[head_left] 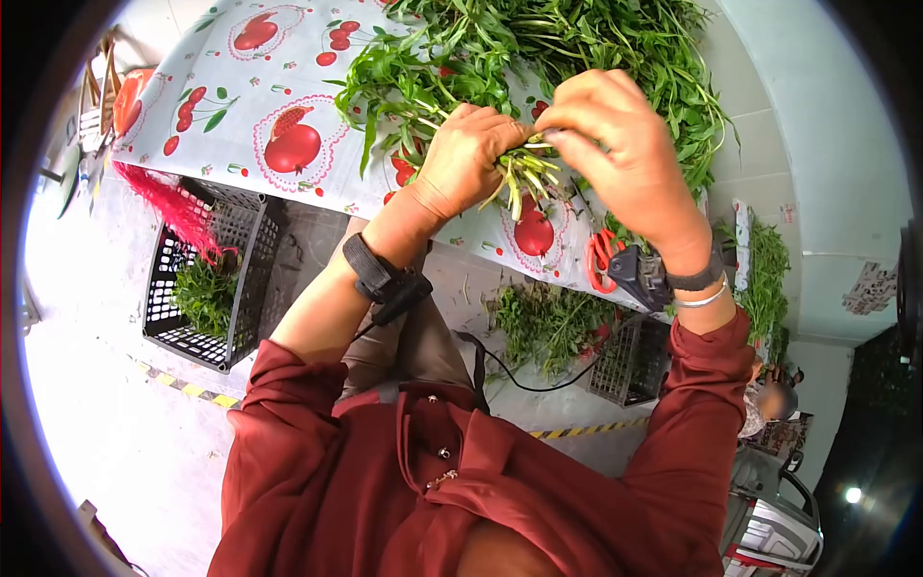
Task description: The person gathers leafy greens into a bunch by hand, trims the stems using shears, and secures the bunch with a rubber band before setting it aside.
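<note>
Person in a dark red shirt is standing at a table under a fruit-print cloth. Left hand is closing in a full fist around a bunch of green stems, with the pale cut ends sticking out past the fingers toward the right hand. Right hand is curling in, thumb and forefinger pinching tight at the top of those stem ends; both hands are touching the bunch. Bunch is being held just above the table's near edge, its leaves running back into the loose pile of greens that is covering the far end of the cloth.

Black wrist device is sitting on the left forearm, a second one on the right, next to a silver bangle. Red loops are lying at the table edge below the right wrist; cannot tell what they are. On the floor, a black crate is holding some greens with red mesh hanging over its rim. More greens are lying under the table beside a grey crate.
</note>
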Tool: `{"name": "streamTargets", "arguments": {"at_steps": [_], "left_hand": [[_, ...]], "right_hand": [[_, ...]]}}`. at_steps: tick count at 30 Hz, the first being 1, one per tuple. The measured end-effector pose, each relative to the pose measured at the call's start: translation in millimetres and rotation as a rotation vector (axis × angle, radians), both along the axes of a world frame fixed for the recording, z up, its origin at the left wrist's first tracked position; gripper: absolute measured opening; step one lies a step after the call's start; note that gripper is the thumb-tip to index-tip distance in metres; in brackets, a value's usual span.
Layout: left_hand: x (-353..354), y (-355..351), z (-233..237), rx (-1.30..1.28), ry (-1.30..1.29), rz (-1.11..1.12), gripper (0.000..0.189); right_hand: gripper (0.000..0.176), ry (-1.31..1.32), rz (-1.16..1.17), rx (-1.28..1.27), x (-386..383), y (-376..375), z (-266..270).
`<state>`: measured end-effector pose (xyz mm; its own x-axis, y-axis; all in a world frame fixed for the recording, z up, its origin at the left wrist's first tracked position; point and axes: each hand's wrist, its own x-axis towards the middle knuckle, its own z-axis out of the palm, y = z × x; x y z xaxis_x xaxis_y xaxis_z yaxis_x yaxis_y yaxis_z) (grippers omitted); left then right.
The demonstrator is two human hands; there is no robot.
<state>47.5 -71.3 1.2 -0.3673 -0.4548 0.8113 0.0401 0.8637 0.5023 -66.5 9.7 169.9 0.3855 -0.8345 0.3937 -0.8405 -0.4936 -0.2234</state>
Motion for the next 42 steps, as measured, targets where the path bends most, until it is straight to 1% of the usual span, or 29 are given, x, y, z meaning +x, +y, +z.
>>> {"name": "streamTargets", "arguments": {"at_steps": [2,3,5,9,13,16,18,19,21,22,24,25,26,28,30,31,32,34,35,36,37,38,40,42], "left_hand": [[1,-1,0,-0.018,-0.054,-0.014,0.027],[1,-1,0,-0.016,-0.056,-0.014,0.027],[2,0,-1,0.004,-0.091,-0.029,0.02],[0,2,-2,0.011,-0.052,-0.04,0.02],[0,0,-3,-0.004,-0.064,-0.063,0.021],[2,0,-1,-0.008,-0.093,-0.061,0.023],[2,1,1,-0.005,-0.107,-0.052,0.024],[1,2,2,0.005,-0.1,-0.047,0.024],[2,3,4,0.019,-0.102,-0.041,0.025],[2,1,1,0.016,-0.103,-0.044,0.025],[1,-3,-4,-0.006,-0.077,-0.043,0.025],[0,-3,-2,0.009,-0.024,-0.056,0.024],[1,-2,-1,0.015,-0.028,-0.038,0.022],[1,1,3,0.043,-0.028,-0.028,0.02],[3,2,7,0.036,-0.024,-0.035,0.018],[4,2,7,0.05,-0.075,-0.024,0.022],[5,2,7,0.065,-0.127,-0.012,0.027],[3,2,5,0.061,-0.097,0.001,0.026],[4,2,5,0.056,-0.089,-0.009,0.024],[4,2,5,0.051,-0.079,-0.019,0.023],[4,2,5,0.054,-0.08,-0.008,0.023],[3,2,5,0.052,-0.079,-0.009,0.023],[4,2,5,0.063,-0.08,-0.011,0.024],[4,1,3,0.078,-0.112,-0.008,0.025]], "right_hand": [[0.008,0.178,0.028,0.099,4,1,-6],[0.007,0.215,0.046,0.085,3,-1,-11],[0.007,0.245,0.048,0.099,5,-4,-11],[0.005,0.35,0.076,0.142,5,-8,-15],[0.005,0.381,0.091,0.111,2,-11,-22],[0.008,0.303,0.071,0.137,-1,-9,-22],[0.008,0.097,0.065,0.107,-4,-4,-20],[0.008,0.097,0.066,0.105,-6,0,-17],[0.008,-0.066,-0.077,0.098,-12,14,-9],[0.007,-0.125,-0.096,0.096,-17,21,-4],[0.005,-0.344,-0.192,0.131,-33,39,5],[0.001,-0.416,-0.228,0.114,-41,50,11],[0.003,-0.453,-0.285,0.099,-54,62,13],[0.008,-0.381,-0.456,-0.014,-86,85,16],[0.015,-0.539,-0.63,0.005,-139,115,11],[0.021,-0.514,-0.766,-0.009,-163,130,9],[0.021,-0.514,-0.775,-0.012,-192,146,4],[0.01,-0.3,-1.131,0.027,-244,176,-8],[0.01,-0.302,-1.136,0.023,-256,189,-13],[0.015,0.057,-1.124,0.025,-265,200,-17],[0.025,0.416,-1.088,0.027,-269,206,-22],[0.025,0.416,-1.089,0.026,-273,210,-31],[0.042,0.35,-1.166,-0.125,-265,209,-47],[0.039,0.293,-1.177,-0.121,-253,197,-46]]}}
